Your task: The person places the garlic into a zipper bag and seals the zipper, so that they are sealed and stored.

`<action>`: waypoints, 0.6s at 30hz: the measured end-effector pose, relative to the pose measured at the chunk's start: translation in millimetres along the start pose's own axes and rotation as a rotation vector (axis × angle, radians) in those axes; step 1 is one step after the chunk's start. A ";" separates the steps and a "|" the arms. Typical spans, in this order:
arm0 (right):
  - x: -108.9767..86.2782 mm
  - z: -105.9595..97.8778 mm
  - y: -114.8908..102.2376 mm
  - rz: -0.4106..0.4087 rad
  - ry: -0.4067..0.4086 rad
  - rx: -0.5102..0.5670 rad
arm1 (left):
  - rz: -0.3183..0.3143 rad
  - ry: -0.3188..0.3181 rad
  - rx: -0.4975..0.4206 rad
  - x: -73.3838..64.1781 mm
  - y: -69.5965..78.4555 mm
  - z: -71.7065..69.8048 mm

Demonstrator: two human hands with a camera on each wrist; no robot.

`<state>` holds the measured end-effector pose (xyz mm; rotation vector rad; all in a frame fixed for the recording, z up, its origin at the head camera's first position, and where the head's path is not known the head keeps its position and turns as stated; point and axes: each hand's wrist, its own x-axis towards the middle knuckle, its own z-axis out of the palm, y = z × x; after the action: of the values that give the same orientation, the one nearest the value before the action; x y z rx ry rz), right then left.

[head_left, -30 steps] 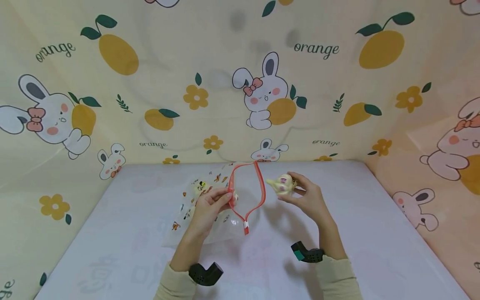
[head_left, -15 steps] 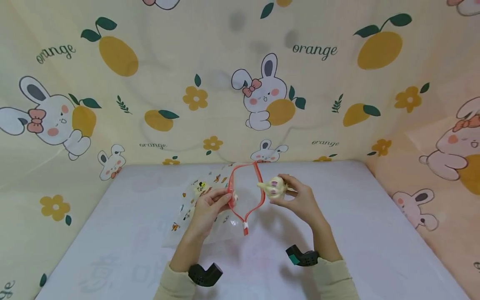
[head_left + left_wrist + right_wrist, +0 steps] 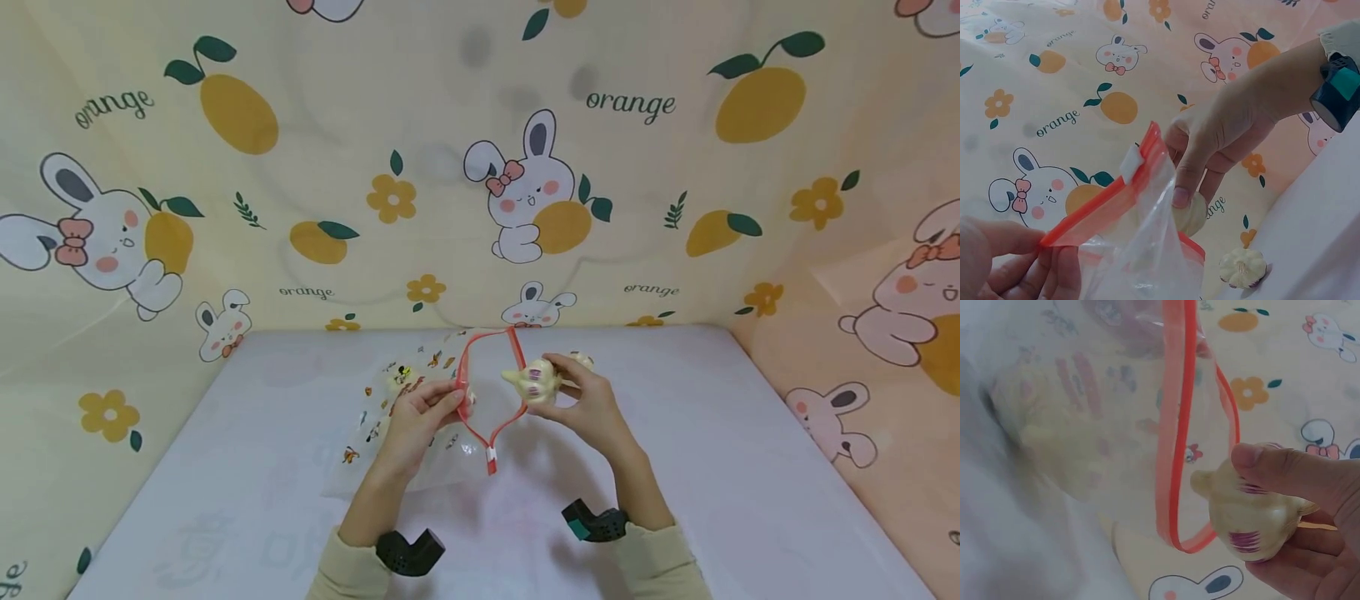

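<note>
My left hand point(image 3: 420, 417) pinches the red zip edge of a clear printed zip bag point(image 3: 427, 467), whose mouth stands open toward the right. A white slider point(image 3: 1132, 164) shows on that edge in the left wrist view. Between thumb and fingers, my right hand point(image 3: 588, 412) holds a garlic bulb point(image 3: 1254, 519), pale with purple streaks. Its stem points left into the bag's mouth, beside the near red rim. Inside the bag, a pale yellowish thing point(image 3: 1060, 450) is blurred by the plastic. My right fingers partly hide the bulb.
A second garlic bulb point(image 3: 1242, 267) lies on the white table point(image 3: 750, 467) behind my right hand; the head view shows only part of it. A patterned cloth point(image 3: 420, 108) with rabbits and oranges rises behind the table and along both sides.
My right hand has moved left with the garlic bulb, bringing its stem to the bag's mouth. Another bulb has come into sight behind that hand. The left hand and bag stay nearly still.
</note>
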<state>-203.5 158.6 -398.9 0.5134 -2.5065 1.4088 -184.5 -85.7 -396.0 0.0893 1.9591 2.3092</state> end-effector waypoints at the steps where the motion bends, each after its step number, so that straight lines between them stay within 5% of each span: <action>1: 0.2 0.9 -0.2 -0.006 -0.001 0.004 | 0.000 0.001 0.000 0.0 0.0 0.1; 18: 2.8 11.1 -1.4 -0.025 -0.033 0.016 | -0.008 0.017 -0.006 -0.3 0.1 1.8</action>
<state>-205.7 148.0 -402.6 0.5734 -2.5076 1.4237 -184.0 -84.0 -395.5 0.0610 1.9573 2.3184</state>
